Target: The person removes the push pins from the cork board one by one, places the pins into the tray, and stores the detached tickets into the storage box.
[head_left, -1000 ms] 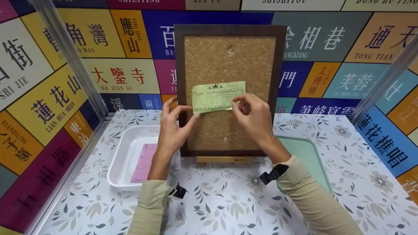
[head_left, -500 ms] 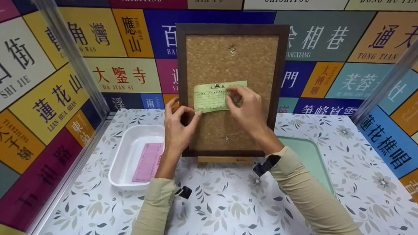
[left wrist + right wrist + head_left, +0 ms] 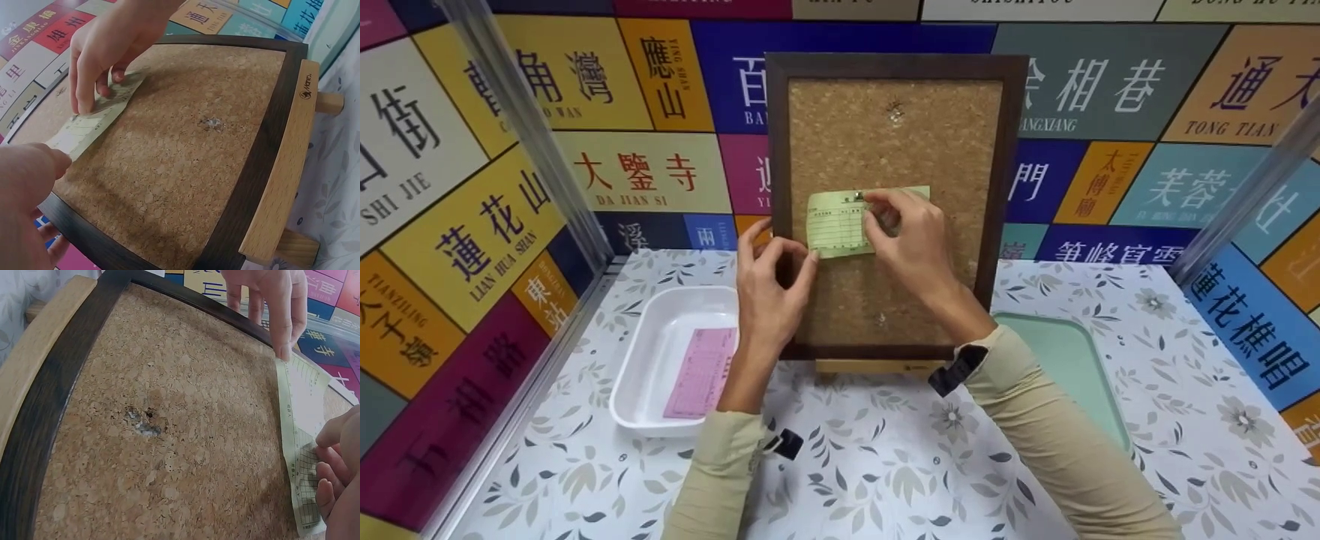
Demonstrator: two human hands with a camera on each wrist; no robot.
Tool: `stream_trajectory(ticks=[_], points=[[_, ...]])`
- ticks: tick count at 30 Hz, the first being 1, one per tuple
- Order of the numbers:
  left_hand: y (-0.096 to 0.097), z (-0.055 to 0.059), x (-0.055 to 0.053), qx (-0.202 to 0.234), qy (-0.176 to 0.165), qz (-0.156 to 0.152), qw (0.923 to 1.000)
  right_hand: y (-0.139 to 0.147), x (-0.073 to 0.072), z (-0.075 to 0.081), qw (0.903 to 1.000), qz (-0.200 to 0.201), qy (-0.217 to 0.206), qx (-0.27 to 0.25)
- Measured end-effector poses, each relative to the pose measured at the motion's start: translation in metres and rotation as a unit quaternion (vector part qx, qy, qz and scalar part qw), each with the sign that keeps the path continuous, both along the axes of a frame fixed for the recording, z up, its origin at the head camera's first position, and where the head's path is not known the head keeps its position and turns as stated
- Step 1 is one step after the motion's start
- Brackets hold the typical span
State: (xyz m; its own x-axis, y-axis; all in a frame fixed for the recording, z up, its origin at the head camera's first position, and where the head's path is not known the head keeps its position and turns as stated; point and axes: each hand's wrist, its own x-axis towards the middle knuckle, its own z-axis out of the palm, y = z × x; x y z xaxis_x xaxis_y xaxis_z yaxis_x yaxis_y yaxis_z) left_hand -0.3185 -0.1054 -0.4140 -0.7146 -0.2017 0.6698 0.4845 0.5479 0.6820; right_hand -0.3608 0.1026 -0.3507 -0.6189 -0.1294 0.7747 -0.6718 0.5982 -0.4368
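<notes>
Right hand (image 3: 911, 234), fingers bent but unclenched, has slid leftward over the green slip (image 3: 832, 229) to beside its metal fastener (image 3: 859, 196), seemingly smoothing it against the corkboard (image 3: 847, 139); left hand (image 3: 771, 289) touches its lower corner, pinch unclear.

The gridded slip (image 3: 834, 226) is pale green, the frame (image 3: 896, 66) dark brown.

Bright light, soft shadows on corkboard (image 3: 169, 169), paper slip (image 3: 306, 396) partly washed out

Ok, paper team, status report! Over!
Left grip: touching green slip, lower left corner. Right grip: beside metal fastener. Slip on corkboard. Right grip covers most of slip's right half in head view.
</notes>
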Motion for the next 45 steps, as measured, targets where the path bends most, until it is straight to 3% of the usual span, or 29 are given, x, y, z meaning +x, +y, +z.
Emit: stream_trajectory(ticks=[21,34,45], points=[[0.003,0.0,0.0,0.018,-0.002,-0.017,0.9997,-0.006,-0.003,0.003,0.9999,0.001,-0.001,-0.011],[0.006,-0.003,-0.001,0.028,0.006,0.0,0.9996,-0.009,-0.003,0.006,0.9997,0.003,-0.002,-0.026],[0.012,-0.007,0.0,0.029,-0.004,0.025,0.9993,-0.016,-0.004,0.007,0.9988,-0.031,-0.01,-0.036]])
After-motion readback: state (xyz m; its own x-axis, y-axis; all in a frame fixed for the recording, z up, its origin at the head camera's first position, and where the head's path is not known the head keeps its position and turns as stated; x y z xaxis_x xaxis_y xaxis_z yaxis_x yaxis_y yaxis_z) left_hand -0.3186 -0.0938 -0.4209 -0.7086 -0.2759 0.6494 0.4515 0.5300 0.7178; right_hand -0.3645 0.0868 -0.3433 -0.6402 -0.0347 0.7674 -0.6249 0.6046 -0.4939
